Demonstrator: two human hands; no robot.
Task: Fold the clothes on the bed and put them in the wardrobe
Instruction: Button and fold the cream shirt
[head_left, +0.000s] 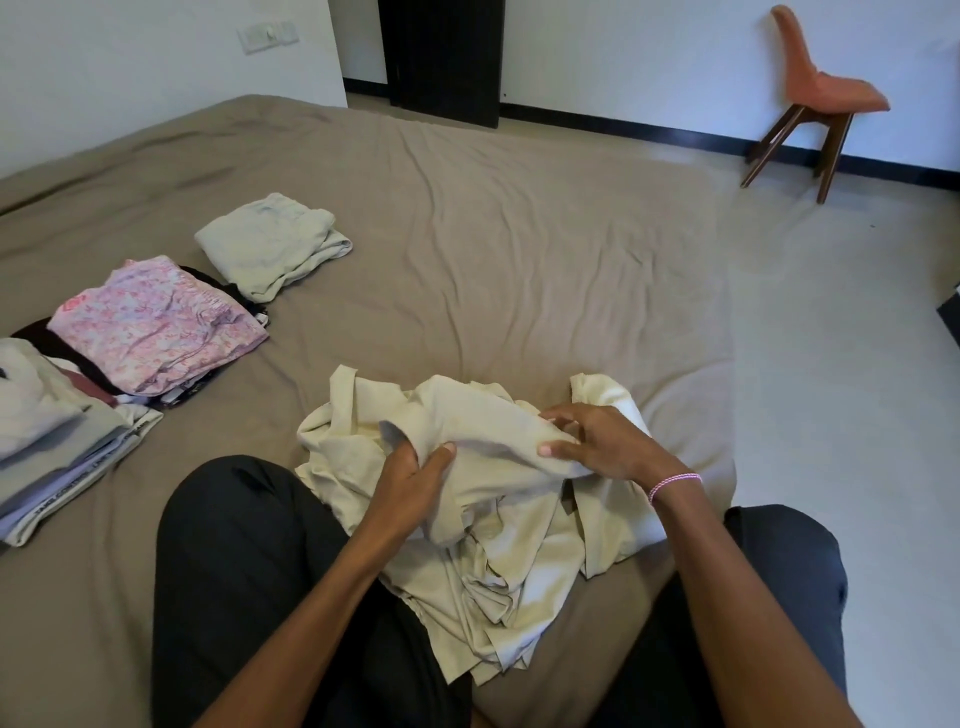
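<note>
A crumpled cream garment (488, 551) lies on the brown bed (467, 234) between my knees. My left hand (410, 480) grips a bunched fold of it at the left. My right hand (597, 441) pinches the same fold at the right, thumb under and fingers over. On the bed's left side sit folded clothes: a pale green piece (270, 244), a pink floral piece (156, 327) on top of dark items, and a grey and white stack (52, 441) at the frame's left edge.
My legs in dark trousers (244, 571) rest on the bed's near edge. An orange chair (815, 98) stands by the far wall on the pale floor (831, 364). A dark doorway (441, 57) is at the back.
</note>
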